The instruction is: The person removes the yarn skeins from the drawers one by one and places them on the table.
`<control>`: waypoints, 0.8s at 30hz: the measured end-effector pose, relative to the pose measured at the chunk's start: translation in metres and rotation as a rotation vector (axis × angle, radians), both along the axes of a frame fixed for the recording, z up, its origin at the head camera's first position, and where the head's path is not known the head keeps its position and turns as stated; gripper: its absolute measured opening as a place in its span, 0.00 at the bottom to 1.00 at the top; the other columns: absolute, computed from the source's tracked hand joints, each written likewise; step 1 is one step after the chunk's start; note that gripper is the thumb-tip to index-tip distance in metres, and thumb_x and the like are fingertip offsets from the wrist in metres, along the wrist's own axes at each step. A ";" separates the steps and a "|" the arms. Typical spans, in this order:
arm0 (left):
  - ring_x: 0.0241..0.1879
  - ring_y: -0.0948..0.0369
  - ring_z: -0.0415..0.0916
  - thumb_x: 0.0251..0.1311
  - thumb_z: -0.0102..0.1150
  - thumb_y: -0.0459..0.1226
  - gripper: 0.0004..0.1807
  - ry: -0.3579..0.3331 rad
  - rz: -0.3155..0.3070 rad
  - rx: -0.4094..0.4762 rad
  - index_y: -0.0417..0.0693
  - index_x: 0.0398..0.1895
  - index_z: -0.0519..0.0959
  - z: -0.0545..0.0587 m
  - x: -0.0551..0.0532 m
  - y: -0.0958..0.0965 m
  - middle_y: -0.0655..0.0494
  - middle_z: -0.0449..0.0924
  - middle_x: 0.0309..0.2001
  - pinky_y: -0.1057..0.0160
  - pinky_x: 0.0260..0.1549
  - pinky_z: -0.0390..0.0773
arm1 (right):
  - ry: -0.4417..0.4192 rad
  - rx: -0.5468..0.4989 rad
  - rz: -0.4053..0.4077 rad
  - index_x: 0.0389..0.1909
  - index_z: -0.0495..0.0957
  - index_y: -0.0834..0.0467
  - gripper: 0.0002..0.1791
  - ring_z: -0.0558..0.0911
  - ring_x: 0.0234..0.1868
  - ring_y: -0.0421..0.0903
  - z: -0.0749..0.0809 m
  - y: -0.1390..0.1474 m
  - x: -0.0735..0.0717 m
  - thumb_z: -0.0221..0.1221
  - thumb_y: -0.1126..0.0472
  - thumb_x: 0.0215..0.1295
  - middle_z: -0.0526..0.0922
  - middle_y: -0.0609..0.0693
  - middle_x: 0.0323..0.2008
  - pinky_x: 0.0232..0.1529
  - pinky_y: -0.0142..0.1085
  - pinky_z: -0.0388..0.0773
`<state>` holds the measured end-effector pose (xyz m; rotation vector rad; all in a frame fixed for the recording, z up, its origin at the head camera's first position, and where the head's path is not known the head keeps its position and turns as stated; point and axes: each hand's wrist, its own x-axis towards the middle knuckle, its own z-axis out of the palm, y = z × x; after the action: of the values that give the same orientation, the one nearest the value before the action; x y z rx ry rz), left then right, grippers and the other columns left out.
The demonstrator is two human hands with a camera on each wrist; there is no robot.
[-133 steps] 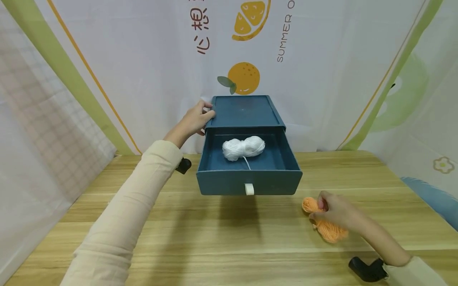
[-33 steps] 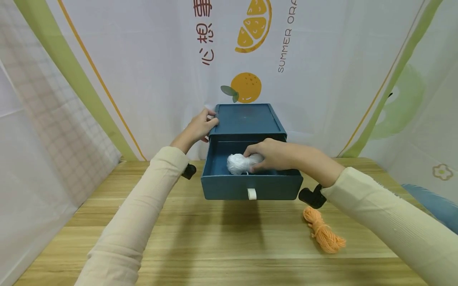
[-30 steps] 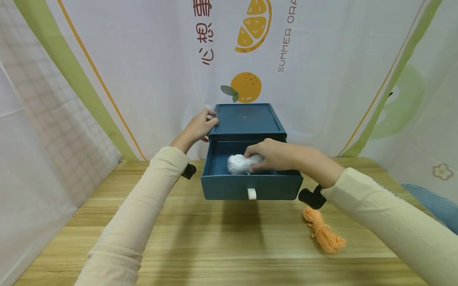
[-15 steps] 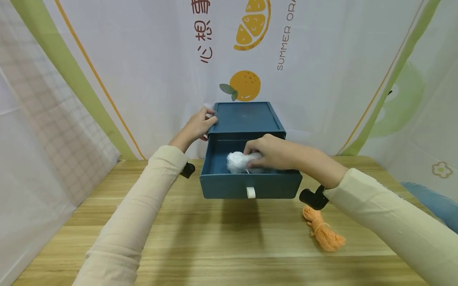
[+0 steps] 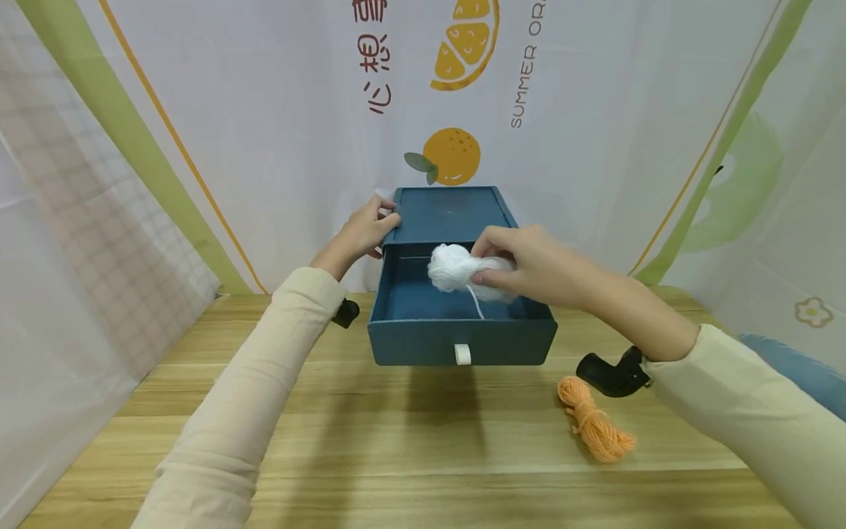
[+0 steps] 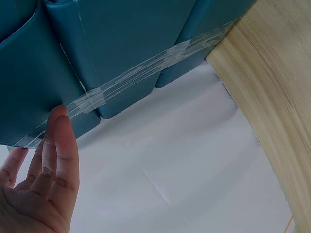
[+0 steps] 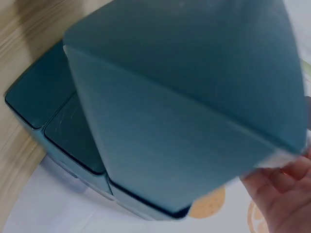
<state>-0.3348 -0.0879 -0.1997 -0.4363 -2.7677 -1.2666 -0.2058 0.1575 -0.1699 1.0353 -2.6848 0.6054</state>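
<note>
My right hand point(image 5: 538, 266) pinches a white skein of yarn point(image 5: 452, 267) around its middle and holds it above the pulled-out drawer point(image 5: 406, 344). A loose strand hangs from the skein toward the drawer. At the upper left of the blue drawer cabinet point(image 5: 452, 213), my left hand point(image 5: 360, 231) rests with thumb and fingers at the top edge and side. The left wrist view shows the hand's point(image 6: 46, 179) fingers fairly straight against the taped side. In the right wrist view the drawer point(image 7: 180, 121) hides most of the skein and part of my right hand point(image 7: 286, 199).
An orange skein of yarn point(image 5: 595, 422) lies on the wooden table point(image 5: 317, 433) right of the drawer. The open drawer overhangs the table, its white pull tab point(image 5: 463, 354) facing front. A printed curtain point(image 5: 284, 132) hangs behind the cabinet.
My right hand first let go of the orange skein, then reached into the drawer and gripped the white one. Over the last half second it has lifted the white skein. My left hand stays put.
</note>
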 end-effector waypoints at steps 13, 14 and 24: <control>0.41 0.49 0.77 0.66 0.38 0.45 0.27 -0.016 0.018 -0.026 0.46 0.67 0.57 0.002 0.001 0.000 0.43 0.68 0.61 0.55 0.34 0.82 | 0.162 -0.187 -0.142 0.39 0.76 0.56 0.09 0.74 0.31 0.37 0.010 0.050 0.034 0.62 0.59 0.60 0.81 0.48 0.33 0.31 0.22 0.69; 0.41 0.49 0.77 0.66 0.38 0.44 0.27 -0.015 0.016 -0.027 0.46 0.67 0.57 0.002 0.001 0.000 0.43 0.68 0.61 0.55 0.34 0.82 | 0.164 -0.202 -0.163 0.39 0.76 0.56 0.09 0.74 0.31 0.36 0.008 0.056 0.036 0.63 0.60 0.59 0.81 0.49 0.33 0.31 0.20 0.69; 0.40 0.49 0.76 0.66 0.38 0.44 0.27 -0.019 0.010 -0.023 0.46 0.67 0.57 0.003 0.000 0.000 0.43 0.67 0.61 0.55 0.34 0.81 | 0.084 -0.157 -0.359 0.36 0.72 0.59 0.12 0.74 0.28 0.30 -0.026 0.107 0.052 0.64 0.60 0.56 0.79 0.52 0.33 0.27 0.21 0.70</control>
<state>-0.3343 -0.0875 -0.1968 -0.4131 -2.7992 -1.2446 -0.1541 0.2646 -0.1955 0.5089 -2.6072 0.6682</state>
